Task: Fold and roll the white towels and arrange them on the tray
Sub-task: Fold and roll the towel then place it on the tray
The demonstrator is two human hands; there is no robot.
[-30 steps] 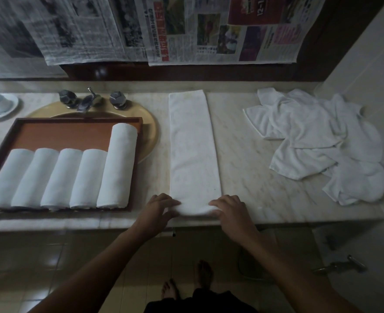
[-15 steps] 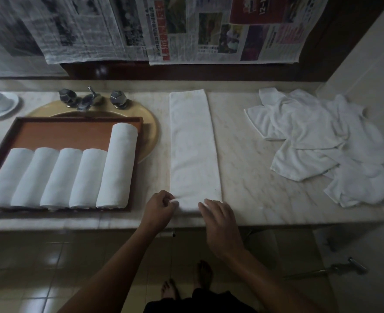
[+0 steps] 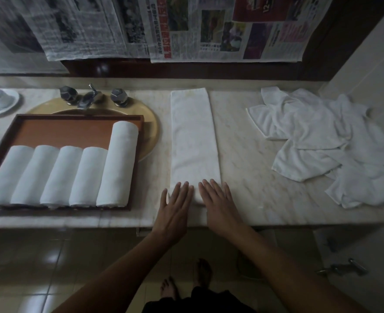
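Legible matter is confined to the newspaper sheets [image 3: 186, 28] hung along the wall at 12 o'clock.

- **Colour sheet [image 3: 227, 41], toward 1 o'clock:** a dark red panel [image 3: 254, 10] at its top carries white numerals reading "12-1". They are tilted and cut by the upper edge of the view, and any further characters cannot be told.
- **Same sheet, left side:** a red headline [image 3: 165, 39] runs vertically in what appear to be Chinese characters, too blurred to read. Body columns and captions across this sheet are too small to make out.
- **Grey sheets [image 3: 73, 26], toward 11 o'clock:** printed columns and photographs, blurred, with nothing readable.
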